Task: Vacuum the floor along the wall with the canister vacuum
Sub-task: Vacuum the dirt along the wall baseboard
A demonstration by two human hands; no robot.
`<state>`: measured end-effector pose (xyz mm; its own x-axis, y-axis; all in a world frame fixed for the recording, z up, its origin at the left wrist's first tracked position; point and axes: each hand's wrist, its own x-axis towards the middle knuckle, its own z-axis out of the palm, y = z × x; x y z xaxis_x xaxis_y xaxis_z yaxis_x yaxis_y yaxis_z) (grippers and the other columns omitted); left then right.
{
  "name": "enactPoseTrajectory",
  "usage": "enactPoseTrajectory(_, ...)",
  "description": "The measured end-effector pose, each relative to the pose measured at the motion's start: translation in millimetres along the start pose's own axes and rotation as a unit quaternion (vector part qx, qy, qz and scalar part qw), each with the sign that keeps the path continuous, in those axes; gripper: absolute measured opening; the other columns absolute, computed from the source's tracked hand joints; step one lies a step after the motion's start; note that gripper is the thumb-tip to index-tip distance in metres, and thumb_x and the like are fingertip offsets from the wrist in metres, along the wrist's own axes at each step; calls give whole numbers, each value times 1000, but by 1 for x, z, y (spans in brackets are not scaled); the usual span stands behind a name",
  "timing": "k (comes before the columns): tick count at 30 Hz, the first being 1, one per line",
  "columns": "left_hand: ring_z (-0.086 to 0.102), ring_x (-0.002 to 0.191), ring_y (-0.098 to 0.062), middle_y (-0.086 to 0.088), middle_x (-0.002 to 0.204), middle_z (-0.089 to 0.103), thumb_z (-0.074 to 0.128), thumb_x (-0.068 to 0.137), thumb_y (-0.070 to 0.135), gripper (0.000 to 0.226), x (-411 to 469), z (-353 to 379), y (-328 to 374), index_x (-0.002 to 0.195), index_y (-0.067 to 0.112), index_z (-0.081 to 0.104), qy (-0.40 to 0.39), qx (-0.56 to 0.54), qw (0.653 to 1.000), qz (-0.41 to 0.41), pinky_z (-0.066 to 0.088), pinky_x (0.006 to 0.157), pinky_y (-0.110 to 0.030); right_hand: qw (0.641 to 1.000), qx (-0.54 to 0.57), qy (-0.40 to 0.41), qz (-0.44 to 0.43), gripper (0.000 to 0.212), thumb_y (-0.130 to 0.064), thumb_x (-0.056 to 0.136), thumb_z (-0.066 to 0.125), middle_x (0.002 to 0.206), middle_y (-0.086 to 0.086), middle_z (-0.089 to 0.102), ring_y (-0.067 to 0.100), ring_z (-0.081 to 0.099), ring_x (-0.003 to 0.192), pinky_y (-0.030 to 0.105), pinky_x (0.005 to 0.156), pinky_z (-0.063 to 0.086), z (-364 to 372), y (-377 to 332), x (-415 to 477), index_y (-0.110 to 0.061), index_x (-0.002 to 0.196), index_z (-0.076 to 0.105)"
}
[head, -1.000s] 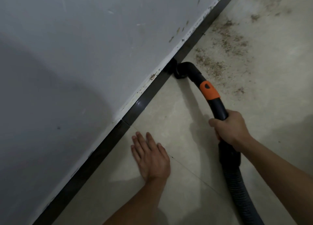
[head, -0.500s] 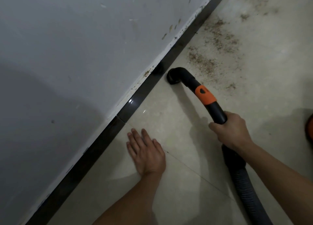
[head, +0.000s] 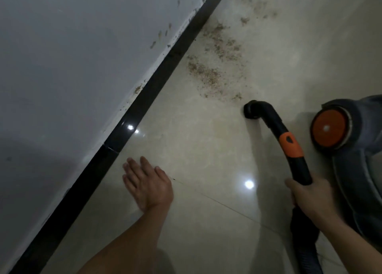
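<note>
My right hand [head: 310, 197] grips the black vacuum hose handle [head: 297, 166] just below its orange collar [head: 290, 144]. The curved black nozzle [head: 253, 110] points down at the beige tile floor, well away from the black baseboard [head: 144, 100]. Brown dirt [head: 208, 71] is scattered on the floor ahead of the nozzle, toward the wall. My left hand [head: 146, 185] lies flat on the tiles near the baseboard, fingers straight. The grey canister vacuum [head: 359, 149] with its orange wheel [head: 328, 128] sits at the right edge.
A grey-white wall [head: 72, 56] with chipped, stained paint along its bottom fills the left. The ribbed hose [head: 306, 251] runs down past my right forearm. Ceiling lights glint on the glossy floor [head: 206, 149].
The nozzle has pulled back from the baseboard to the right, out onto the open floor. The view has shifted, bringing the canister into sight. My left hand stays flat on the tiles.
</note>
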<state>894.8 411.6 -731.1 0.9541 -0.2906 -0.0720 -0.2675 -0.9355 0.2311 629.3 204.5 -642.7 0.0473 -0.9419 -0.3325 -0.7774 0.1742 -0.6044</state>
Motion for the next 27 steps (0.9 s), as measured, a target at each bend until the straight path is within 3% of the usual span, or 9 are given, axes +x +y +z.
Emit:
enactPoseTrajectory(6,20,143,-40,-27,152,28,29,91,32,59,0,3,0,140,2,42,17,-4,1000,3,16,115,-52,996,21,-69,-50,11,-13,72,71,50,8,58,16,51,35,28,37,42,35,-32,17,-14,72,60)
enactPoseTrajectory(11,18,144,-39,-27,153,26,29,91,32,60,1,2,2,142,2,40,11,-2,1000,2,14,117,-51,998,22,-19,-53,12,-17,72,71,51,8,59,14,51,33,26,36,43,37,-50,36,-15,71,59)
enactPoseTrajectory(16,21,143,-40,-27,152,29,26,92,33,60,-1,2,0,141,2,42,18,-6,1000,3,16,116,-52,986,-40,-110,-119,15,-18,69,72,51,1,57,14,54,40,27,41,45,57,-57,9,-18,69,58)
enactPoseTrajectory(20,23,143,-40,-27,151,31,28,91,33,60,2,5,1,140,2,44,19,-8,1000,2,18,115,-53,994,-16,-30,-99,16,-22,71,73,57,7,62,27,62,52,34,52,51,63,-79,33,-19,69,57)
enactPoseTrajectory(27,24,143,-38,-25,152,31,29,91,33,59,0,5,0,140,4,44,12,0,1000,-2,20,115,-53,988,-18,-96,-124,13,-23,69,71,52,4,61,18,57,41,28,42,46,77,-78,30,-18,72,60)
